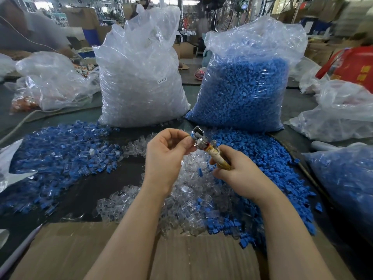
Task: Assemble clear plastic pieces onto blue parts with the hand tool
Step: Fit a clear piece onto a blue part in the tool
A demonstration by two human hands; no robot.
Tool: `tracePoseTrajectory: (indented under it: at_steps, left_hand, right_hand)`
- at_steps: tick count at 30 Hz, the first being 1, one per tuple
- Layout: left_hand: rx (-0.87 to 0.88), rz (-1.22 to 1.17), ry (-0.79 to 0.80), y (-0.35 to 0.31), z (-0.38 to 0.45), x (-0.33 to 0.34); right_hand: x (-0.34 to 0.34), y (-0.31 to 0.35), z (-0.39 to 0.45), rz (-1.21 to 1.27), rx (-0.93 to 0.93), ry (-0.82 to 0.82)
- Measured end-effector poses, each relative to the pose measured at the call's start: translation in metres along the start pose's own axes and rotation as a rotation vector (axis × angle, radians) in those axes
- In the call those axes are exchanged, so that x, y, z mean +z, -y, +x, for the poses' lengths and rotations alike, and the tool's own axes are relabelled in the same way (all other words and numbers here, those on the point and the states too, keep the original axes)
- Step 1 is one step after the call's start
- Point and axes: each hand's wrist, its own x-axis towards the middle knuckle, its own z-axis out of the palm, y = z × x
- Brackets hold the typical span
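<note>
My right hand (240, 174) grips the tape-wrapped handle of the hand tool (203, 145), whose metal head points up and to the left. My left hand (165, 156) is raised beside that head and pinches a small blue-and-clear piece (191, 136) against it. Under both hands lies a heap of loose clear plastic pieces (187, 197). Loose blue parts (272, 158) are piled to the right. A spread of blue parts with clear pieces on them (60, 156) covers the table to the left.
Two tall plastic bags stand behind: clear pieces (139, 77) on the left, blue parts (246, 85) on the right. Another bag of blue parts (347, 184) sits at far right. A cardboard sheet (80, 253) lies at the near edge. More crumpled bags (54, 79) lie at back left.
</note>
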Motion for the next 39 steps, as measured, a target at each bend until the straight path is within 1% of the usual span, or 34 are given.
tracePoseTrajectory:
  at_steps: [12, 18, 20, 21, 24, 26, 28, 30, 34, 37, 39]
  left_hand:
    - [-0.003, 0.010, -0.002, -0.002, -0.002, 0.001]
    - [-0.093, 0.014, 0.004, -0.007, 0.000, -0.008]
    - [-0.113, 0.122, -0.043, -0.008, 0.005, -0.022]
    - [-0.115, 0.219, -0.098, -0.006, 0.008, -0.033]
    - [-0.108, 0.633, -0.356, 0.001, 0.015, -0.076]
    - [-0.132, 0.828, -0.531, 0.007, 0.015, -0.102]
    - [-0.198, 0.839, -0.667, 0.012, 0.013, -0.122]
    - [-0.266, 0.801, -0.739, 0.015, 0.012, -0.133]
    - [-0.296, 0.835, -0.750, 0.018, 0.010, -0.134]
    - [-0.300, 0.930, -0.652, 0.016, 0.012, -0.130]
    - [-0.304, 1.078, -0.559, 0.013, 0.014, -0.123]
  right_hand:
    - [0.004, 0.001, -0.001, -0.085, -0.011, -0.059]
    - [0.004, 0.002, 0.000, -0.086, -0.004, -0.040]
    - [0.005, 0.001, 0.002, -0.093, 0.007, -0.081]
    - [0.005, 0.000, 0.002, -0.091, 0.024, -0.115]
    - [0.000, -0.007, 0.004, -0.118, 0.110, -0.232]
    - [-0.003, -0.013, 0.005, -0.202, 0.194, -0.295]
    - [-0.006, -0.018, 0.005, -0.304, 0.289, -0.346]
    - [-0.008, -0.022, 0.004, -0.389, 0.382, -0.387]
    - [-0.010, -0.025, 0.001, -0.503, 0.541, -0.444]
    - [-0.009, -0.025, 0.002, -0.566, 0.632, -0.431]
    - [-0.007, -0.026, 0.002, -0.593, 0.682, -0.403]
